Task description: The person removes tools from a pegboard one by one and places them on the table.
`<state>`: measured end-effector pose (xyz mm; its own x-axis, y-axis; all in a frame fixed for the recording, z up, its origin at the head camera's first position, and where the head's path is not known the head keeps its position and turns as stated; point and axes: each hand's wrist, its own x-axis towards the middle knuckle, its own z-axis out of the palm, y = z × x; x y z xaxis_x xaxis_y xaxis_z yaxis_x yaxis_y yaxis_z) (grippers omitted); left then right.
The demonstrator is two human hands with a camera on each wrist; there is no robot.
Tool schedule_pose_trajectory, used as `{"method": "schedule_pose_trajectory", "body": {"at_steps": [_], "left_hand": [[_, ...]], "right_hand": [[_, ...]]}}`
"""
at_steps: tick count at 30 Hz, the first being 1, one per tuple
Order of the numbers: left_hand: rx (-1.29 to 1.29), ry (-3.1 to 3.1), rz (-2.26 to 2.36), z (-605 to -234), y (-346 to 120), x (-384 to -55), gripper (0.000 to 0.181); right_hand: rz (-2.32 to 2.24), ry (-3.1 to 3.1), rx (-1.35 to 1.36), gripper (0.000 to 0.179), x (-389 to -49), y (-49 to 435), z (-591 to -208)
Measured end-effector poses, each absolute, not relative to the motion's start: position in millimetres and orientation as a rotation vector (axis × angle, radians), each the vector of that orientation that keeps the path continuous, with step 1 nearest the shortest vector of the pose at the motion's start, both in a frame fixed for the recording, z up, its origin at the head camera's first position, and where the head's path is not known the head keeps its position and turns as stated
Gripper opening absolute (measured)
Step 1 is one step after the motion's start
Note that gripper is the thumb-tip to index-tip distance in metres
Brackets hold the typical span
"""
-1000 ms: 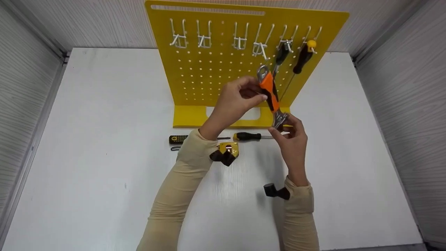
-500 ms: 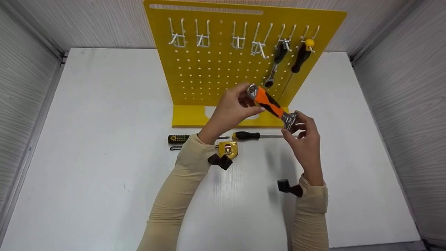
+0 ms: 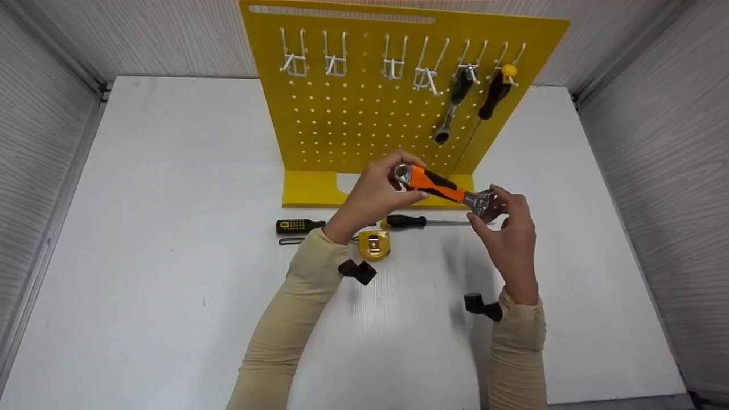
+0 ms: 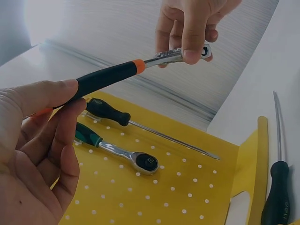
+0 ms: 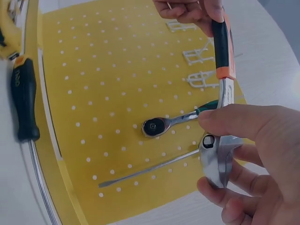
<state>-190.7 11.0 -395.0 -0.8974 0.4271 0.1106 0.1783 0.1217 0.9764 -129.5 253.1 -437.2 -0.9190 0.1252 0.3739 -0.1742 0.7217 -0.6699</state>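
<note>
An adjustable wrench [image 3: 437, 183] with an orange and black grip is held up in front of the pegboard, ring end to the left. My left hand [image 3: 379, 185] pinches its handle between thumb and fingers. At the metal head, my right hand [image 3: 507, 228] grips with thumb and fingertips; the right wrist view shows this steel head [image 5: 215, 159] close up, partly covered by the fingers. Behind it on the board hang a ratchet [image 3: 450, 111] with a green and black handle and a screwdriver [image 3: 494, 97] with a yellow end.
The yellow pegboard [image 3: 353, 119] stands at the back, with several white hooks [image 3: 335, 57] along its top. On the white table before it lie a screwdriver [image 3: 407, 221], a yellow tape measure [image 3: 374, 245] and a black-yellow handled tool [image 3: 299, 226], partly behind the left arm.
The wrench has come down from near the hooks and turned from steep to nearly level. Both hands have kept hold of it; the right hand has shifted rightward.
</note>
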Motion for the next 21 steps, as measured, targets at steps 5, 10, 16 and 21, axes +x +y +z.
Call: {"method": "schedule_pose_trajectory", "body": {"at_steps": [5, 10, 16, 21], "left_hand": [[0.640, 2.190, 1.869, -406, 12, -190, 0.038], [0.663, 2.308, 1.740, -411, 15, -190, 0.038], [0.790, 2.609, 1.399, -414, 18, -188, 0.037], [0.876, 2.764, 1.226, -420, 22, -187, 0.033]], "right_hand": [[0.945, -2.531, 0.055, 0.059, -128, 259, -441], [0.857, -2.572, 0.056, 0.055, -128, 265, -444], [0.771, -2.601, 0.047, 0.053, -128, 274, -446], [0.687, -2.576, 0.091, 0.051, -128, 282, -450]]}}
